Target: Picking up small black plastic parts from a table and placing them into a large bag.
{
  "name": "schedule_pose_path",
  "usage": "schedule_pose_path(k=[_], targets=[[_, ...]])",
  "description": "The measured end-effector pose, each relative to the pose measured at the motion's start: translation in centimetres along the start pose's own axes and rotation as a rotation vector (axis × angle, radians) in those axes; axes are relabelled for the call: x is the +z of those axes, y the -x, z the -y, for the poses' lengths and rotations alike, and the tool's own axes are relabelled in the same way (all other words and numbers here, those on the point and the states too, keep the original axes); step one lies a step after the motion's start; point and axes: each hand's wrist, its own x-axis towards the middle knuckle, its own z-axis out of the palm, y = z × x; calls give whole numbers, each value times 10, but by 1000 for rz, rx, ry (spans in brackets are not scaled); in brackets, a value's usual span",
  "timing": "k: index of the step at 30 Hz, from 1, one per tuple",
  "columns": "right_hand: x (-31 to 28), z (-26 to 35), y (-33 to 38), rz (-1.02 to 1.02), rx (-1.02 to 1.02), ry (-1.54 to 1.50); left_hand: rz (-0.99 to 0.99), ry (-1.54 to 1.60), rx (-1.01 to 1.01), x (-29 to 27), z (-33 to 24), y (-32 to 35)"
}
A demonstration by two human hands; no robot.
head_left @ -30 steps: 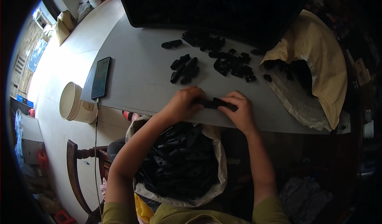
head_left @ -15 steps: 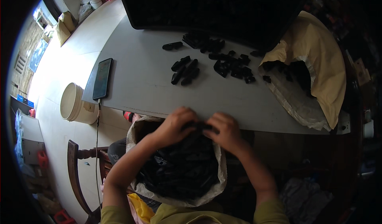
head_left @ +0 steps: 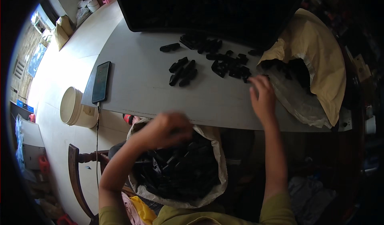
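Note:
My left hand (head_left: 170,129) hovers over the far rim of an open sack (head_left: 219,161) full of black plastic parts (head_left: 180,173). Motion smears its curled fingers, so I cannot see whether anything is in them. Out over the grey table (head_left: 160,101), my right hand (head_left: 263,95) is open, fingers stretched and apart. Its fingertips are beside a loose group of small black parts (head_left: 232,65), close to the mouth of a tan paper bag (head_left: 328,65). More black parts lie dark inside that bag. Another small cluster of black parts (head_left: 183,72) rests left of the group.
A large black bin or screen-like object (head_left: 212,9) covers the table's far side. A phone (head_left: 101,82) with a cable lies at the left edge. Beyond that edge stand a cream bucket (head_left: 74,109) and a wooden chair (head_left: 76,177).
My hands have separated from their meeting place above the sack. The right has gone forward and right to the loose parts; the left has shifted slightly left.

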Motion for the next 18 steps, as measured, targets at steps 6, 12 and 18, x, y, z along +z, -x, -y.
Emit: schedule_pose_path(k=[6,12,18], targets=[[28,-29,-8,77,15,96,-502,-595,-189,-6,65,-84],[19,-13,15,100,43,-138,-399,-604,-217,1,49,-91],[22,22,22,213,82,-503,-545,257,-158,17,45,-74]])
